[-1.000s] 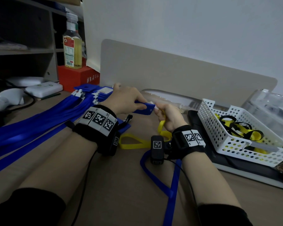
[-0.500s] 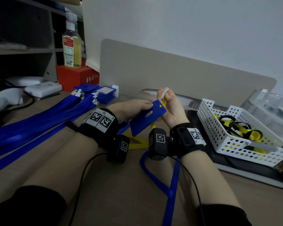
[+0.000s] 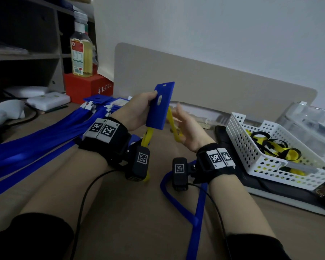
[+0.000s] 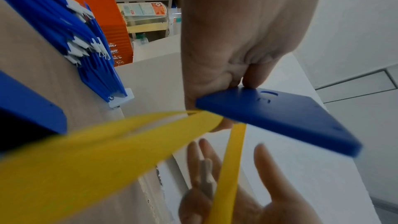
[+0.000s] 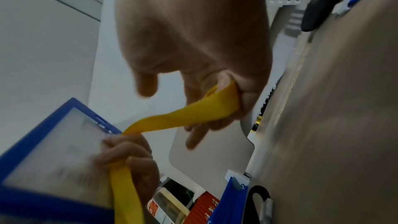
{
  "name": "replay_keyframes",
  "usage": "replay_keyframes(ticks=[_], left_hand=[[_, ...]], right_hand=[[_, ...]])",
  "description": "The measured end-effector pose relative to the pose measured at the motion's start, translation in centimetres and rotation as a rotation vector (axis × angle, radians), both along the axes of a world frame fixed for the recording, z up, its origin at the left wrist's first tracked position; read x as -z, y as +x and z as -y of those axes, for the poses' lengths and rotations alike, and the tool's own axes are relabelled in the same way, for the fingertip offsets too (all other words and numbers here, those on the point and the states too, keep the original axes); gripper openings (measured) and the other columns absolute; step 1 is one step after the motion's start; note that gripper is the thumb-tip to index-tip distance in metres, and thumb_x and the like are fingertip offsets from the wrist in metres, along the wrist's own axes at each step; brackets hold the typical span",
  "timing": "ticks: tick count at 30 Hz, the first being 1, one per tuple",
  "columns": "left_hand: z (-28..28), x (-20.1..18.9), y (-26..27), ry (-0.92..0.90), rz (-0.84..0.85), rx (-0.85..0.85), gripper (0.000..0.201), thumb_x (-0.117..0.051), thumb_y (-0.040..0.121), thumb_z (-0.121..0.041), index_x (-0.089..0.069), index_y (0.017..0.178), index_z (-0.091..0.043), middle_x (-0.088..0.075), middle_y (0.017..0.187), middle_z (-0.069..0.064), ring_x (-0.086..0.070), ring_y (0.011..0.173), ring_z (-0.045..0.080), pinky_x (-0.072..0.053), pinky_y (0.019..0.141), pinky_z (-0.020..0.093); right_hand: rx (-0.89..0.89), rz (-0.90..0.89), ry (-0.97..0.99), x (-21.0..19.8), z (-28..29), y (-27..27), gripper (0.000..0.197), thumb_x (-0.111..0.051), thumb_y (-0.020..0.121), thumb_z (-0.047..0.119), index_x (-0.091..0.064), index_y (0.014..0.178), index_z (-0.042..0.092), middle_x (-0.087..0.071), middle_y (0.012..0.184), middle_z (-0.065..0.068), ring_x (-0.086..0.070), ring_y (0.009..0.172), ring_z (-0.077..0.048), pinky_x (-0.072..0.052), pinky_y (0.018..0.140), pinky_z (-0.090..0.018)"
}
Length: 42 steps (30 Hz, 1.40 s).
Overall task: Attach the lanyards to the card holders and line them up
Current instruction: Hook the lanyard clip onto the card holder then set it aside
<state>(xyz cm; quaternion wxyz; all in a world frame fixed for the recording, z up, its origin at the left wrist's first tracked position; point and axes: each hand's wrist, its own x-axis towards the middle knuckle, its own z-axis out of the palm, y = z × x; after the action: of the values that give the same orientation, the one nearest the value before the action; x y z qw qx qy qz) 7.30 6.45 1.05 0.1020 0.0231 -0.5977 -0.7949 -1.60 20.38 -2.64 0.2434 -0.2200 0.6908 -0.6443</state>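
The left hand [image 3: 137,111] is gripping the blue card holder [image 3: 160,106] upright above the surface, pinning the yellow lanyard [image 3: 172,121] behind it. The right hand [image 3: 188,128], fingers mostly loose, is pinching the floppy strap. The holder looks stiff and light, best held by its edges. The clip is half-hidden in the palm.

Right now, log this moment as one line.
left hand: grips blue card holder upright | right hand: holds yellow lanyard | clip: unattached
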Motion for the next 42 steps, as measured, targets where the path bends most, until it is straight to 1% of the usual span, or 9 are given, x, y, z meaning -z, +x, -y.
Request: replay_keyframes(ticks=[2,7,14,26,30,33,36,39,42], left_hand=[[0.0,0.0,-0.1,0.033,-0.024,-0.001,0.034,-0.029,0.105,-0.030,-0.055,0.092,-0.013,-0.059,0.074,0.000,-0.058,0.064,0.012,-0.047,0.063,0.028],[-0.3,-0.2,0.1,0.054,-0.040,-0.015,0.036,-0.026,0.105,-0.029,-0.055,0.094,-0.011,-0.059,0.083,0.004,-0.056,0.075,0.015,-0.048,0.067,0.028],[0.2,0.0,-0.4,0.157,-0.068,-0.036,0.036,-0.026,0.106,-0.030,-0.057,0.105,-0.012,-0.063,0.093,0.005,-0.059,0.088,0.017,-0.049,0.082,0.032],[-1.8,0.5,-1.3,0.155,0.033,-0.207,0.024,-0.034,0.105,-0.027,-0.054,0.105,-0.015,-0.063,0.095,0.001,-0.061,0.084,0.015,-0.050,0.083,0.036],[-3.8,0.7,-1.7,0.082,0.023,-0.135,0.024,-0.032,0.106,-0.024,-0.053,0.098,-0.017,-0.064,0.098,0.003,-0.063,0.082,0.016,-0.055,0.073,0.036],[-4.9,0.6,-2.0,0.038,0.019,-0.102,0.025,-0.032,0.105,-0.022,-0.054,0.093,-0.017,-0.064,0.090,0.001,-0.064,0.073,0.012,-0.056,0.060,0.029],[-5.8,0.5,-2.3,0.022,0.014,-0.069,0.026,-0.032,0.105,-0.021,-0.055,0.094,-0.016,-0.065,0.090,0.002,-0.065,0.074,0.013,-0.057,0.060,0.030],[-6.5,0.7,-2.6,0.020,0.023,-0.052,0.026,-0.032,0.105,-0.022,-0.056,0.098,-0.014,-0.066,0.097,0.005,-0.066,0.080,0.017,-0.056,0.071,0.035],[-7.2,0.8,-2.8,0.023,0.039,-0.036,0.026,-0.033,0.105,-0.023,-0.056,0.102,-0.012,-0.066,0.104,0.008,-0.066,0.085,0.019,-0.056,0.075,0.038]], right_hand=[[-0.122,-0.048,0.107,0.1,0.2,1.0,0.033,-0.049,0.090,0.058,-0.062,0.104,0.032,-0.063,0.100,0.012,-0.050,0.084,-0.011,-0.041,0.071,-0.024],[-0.312,-0.006,0.033,0.8,0.5,1.6,0.021,-0.053,0.096,0.020,-0.057,0.117,0.020,-0.064,0.114,0.003,-0.049,0.063,-0.003,-0.033,0.050,-0.013],[-0.305,-0.022,-0.009,1.2,0.3,1.1,0.014,-0.051,0.097,0.019,-0.064,0.103,0.018,-0.061,0.073,0.008,-0.048,0.051,-0.002,-0.030,0.046,-0.016],[0.267,0.176,-0.196,0.4,-2.9,-0.7,0.018,-0.046,0.100,0.013,-0.061,0.090,0.012,-0.061,0.059,0.004,-0.053,0.043,-0.003,-0.041,0.038,-0.017],[0.353,0.047,-0.036,-1.9,-5.2,-2.2,0.008,-0.045,0.100,0.011,-0.053,0.100,0.010,-0.064,0.050,0.005,-0.048,0.050,-0.011,-0.034,0.045,-0.020],[0.429,-0.064,0.023,-4.4,-7.6,-3.4,0.015,-0.044,0.098,0.005,-0.048,0.084,0.009,-0.060,0.044,0.002,-0.050,0.035,-0.011,-0.034,0.035,-0.017],[0.558,-0.193,0.130,-6.4,-10.6,-4.7,0.026,-0.043,0.097,0.001,-0.045,0.073,0.011,-0.058,0.041,0.000,-0.047,0.040,-0.016,-0.035,0.048,-0.027],[0.725,-0.302,0.348,-8.0,-14.3,-5.5,0.023,-0.043,0.095,0.000,-0.055,0.076,0.005,-0.068,0.084,-0.016,-0.053,0.057,-0.022,-0.037,0.051,-0.027],[0.761,-0.394,0.738,-8.2,-16.9,-4.8,0.032,-0.042,0.099,0.008,-0.053,0.125,-0.006,-0.051,0.133,-0.021,-0.055,0.108,-0.030,-0.040,0.063,-0.025]])
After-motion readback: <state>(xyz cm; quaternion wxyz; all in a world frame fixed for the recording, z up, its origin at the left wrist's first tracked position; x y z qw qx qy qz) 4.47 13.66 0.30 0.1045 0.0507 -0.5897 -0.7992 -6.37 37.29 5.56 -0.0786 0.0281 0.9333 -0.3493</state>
